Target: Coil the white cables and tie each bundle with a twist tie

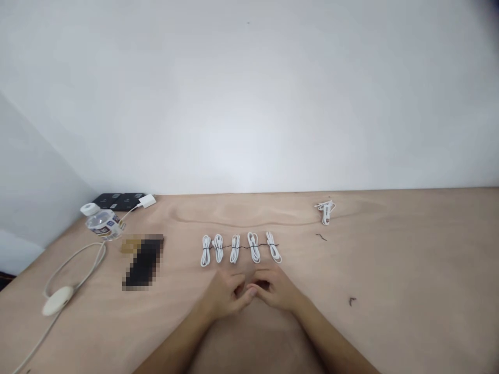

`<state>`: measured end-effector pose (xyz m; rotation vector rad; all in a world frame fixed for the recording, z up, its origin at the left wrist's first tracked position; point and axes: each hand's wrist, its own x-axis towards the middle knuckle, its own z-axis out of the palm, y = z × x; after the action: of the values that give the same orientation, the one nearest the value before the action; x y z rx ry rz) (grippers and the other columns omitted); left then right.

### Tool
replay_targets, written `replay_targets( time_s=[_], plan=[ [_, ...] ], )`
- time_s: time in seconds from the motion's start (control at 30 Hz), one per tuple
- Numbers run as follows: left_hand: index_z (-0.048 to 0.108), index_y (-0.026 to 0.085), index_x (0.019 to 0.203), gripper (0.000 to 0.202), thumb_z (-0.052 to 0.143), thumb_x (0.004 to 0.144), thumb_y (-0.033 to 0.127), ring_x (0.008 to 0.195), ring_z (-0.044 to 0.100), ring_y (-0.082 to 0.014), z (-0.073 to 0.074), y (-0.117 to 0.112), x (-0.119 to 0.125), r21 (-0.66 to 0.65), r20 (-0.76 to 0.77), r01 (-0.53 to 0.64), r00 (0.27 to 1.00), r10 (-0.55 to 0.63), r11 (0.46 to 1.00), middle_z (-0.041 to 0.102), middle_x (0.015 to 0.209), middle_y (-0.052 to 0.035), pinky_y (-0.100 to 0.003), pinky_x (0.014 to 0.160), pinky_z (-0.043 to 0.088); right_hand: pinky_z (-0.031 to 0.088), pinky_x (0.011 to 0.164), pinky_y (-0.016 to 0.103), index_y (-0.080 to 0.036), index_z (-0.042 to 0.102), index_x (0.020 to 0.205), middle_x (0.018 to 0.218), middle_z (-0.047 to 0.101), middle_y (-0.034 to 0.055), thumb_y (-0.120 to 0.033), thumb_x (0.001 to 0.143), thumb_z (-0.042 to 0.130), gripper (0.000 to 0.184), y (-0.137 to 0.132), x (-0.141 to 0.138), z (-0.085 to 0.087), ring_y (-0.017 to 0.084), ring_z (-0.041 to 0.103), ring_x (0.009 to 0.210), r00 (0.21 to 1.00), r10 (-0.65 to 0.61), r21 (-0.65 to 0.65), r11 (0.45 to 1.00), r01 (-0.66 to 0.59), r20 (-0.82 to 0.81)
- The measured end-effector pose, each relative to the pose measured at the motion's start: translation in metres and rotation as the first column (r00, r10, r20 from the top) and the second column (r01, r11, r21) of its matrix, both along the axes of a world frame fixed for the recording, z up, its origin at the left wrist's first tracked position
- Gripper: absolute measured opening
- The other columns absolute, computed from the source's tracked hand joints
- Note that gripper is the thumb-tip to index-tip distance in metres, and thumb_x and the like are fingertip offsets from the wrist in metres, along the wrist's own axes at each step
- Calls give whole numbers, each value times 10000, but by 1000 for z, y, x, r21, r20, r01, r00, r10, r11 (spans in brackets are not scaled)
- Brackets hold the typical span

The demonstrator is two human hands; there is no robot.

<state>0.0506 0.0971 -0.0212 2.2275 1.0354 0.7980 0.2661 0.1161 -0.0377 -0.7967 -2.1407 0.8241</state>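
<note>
I am pressing my left hand and right hand together, fingertip to fingertip; a forward slip could scatter the row of coiled white cables.

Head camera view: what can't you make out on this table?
Dark object, head view: pixelated, identity unreadable.
Left hand and right hand: curled fingers hide anything pinched between them.
Bottle label: too small to read.
White cord: cut off by the lower left edge.

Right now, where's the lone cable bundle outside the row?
Head view: the lone cable bundle lies right of centre near the back edge of the table, beyond and right of the row of five bundles.
</note>
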Motion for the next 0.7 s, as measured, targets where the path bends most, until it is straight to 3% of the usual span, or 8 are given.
replay_targets(
  time_s=[0.43, 0.7],
  plan=[
    [503, 228, 621, 435, 581, 1002, 421, 557, 469, -164, -2, 0, 1, -12, 5, -27, 1000, 27, 1000, 533, 574, -4, -299, 594, 322, 423, 624, 301, -212, 617, 658, 653, 644, 9, -473, 1016, 621, 443, -1, 0, 1, 181, 577, 639, 998, -49, 3, 999, 49, 24],
    [551, 219, 630, 447, 537, 1025, 428, 584, 486, -176, 2, -2, 2, -88, 62, -3, 998, 8, 996, 564, 612, -20, -292, 633, 355, 478, 692, 310, -204, 724, 793, 743, 715, 22, -461, 1038, 603, 375, 0, 0, 6, 184, 630, 704, 999, 20, -48, 999, -19, 30]
  ],
)
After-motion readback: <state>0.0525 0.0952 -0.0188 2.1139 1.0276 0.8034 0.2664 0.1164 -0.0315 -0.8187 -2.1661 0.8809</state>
